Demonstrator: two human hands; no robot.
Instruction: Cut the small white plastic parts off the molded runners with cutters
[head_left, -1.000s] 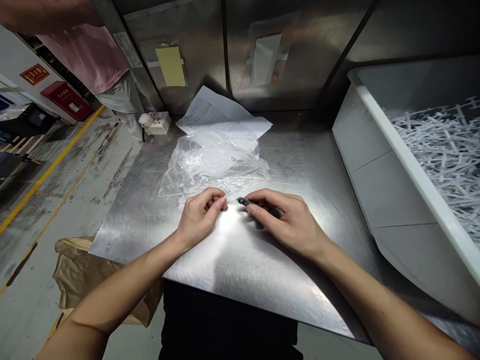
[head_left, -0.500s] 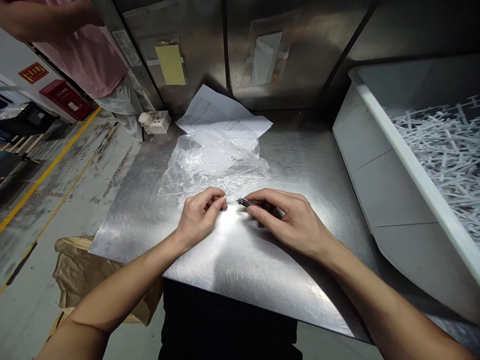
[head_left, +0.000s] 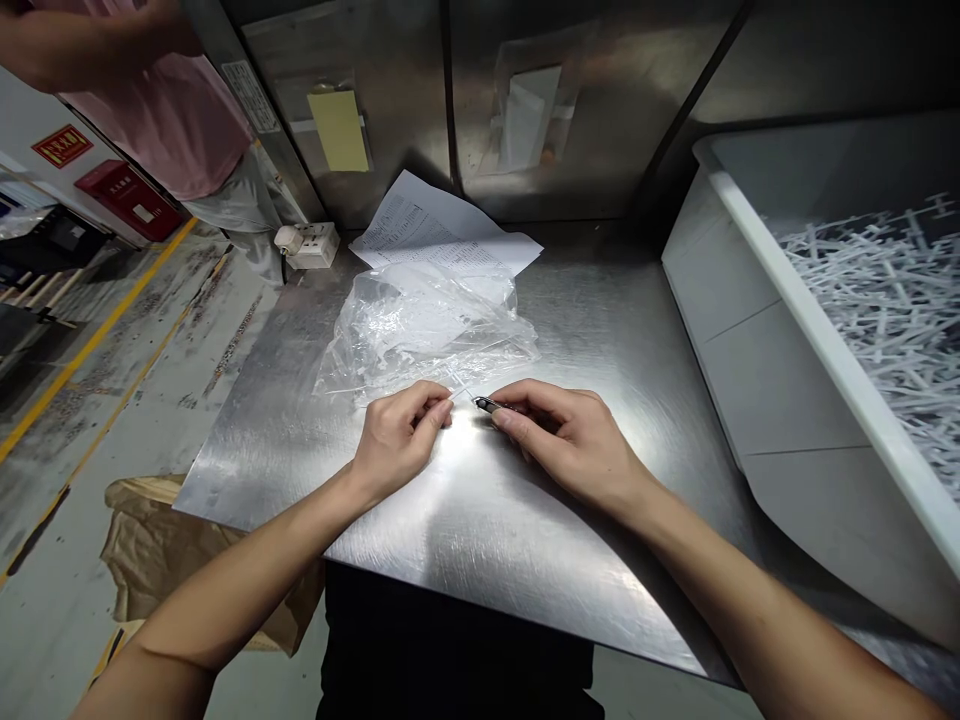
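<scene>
**Two hands met over a thin clear piece on the steel surface**

A thin clear piece (head_left: 459, 392) lay between the two hands, just in front of the plastic bag (head_left: 424, 330). It was too small to tell what it was. The left hand (head_left: 397, 435) had its fingers (head_left: 433, 415) curled and pinched on the near end of this piece. The right hand (head_left: 577, 440) held a small dark tool (head_left: 491, 405); its fingers (head_left: 517, 425) were closed around the tool, and the metal tip pointed to the left, toward the clear piece. The tip and the piece were very close, but I cannot tell if they touched. Both hands rested low on the surface (head_left: 487, 540), near its middle.

The bag was crumpled and transparent, and it lay partly on a printed sheet (head_left: 435, 225) that reached to the back wall. A white socket (head_left: 307, 243) sat at the back left corner of the surface. At the right side stood a big white bin (head_left: 757, 340), tilted, with many white sticks (head_left: 885, 300) inside. A yellow note (head_left: 339, 130) was stuck on the metal wall behind. At the far left, another person in a pink shirt (head_left: 172, 110) stood beside the surface, and a brown bag (head_left: 157, 540) lay on the floor below.
</scene>
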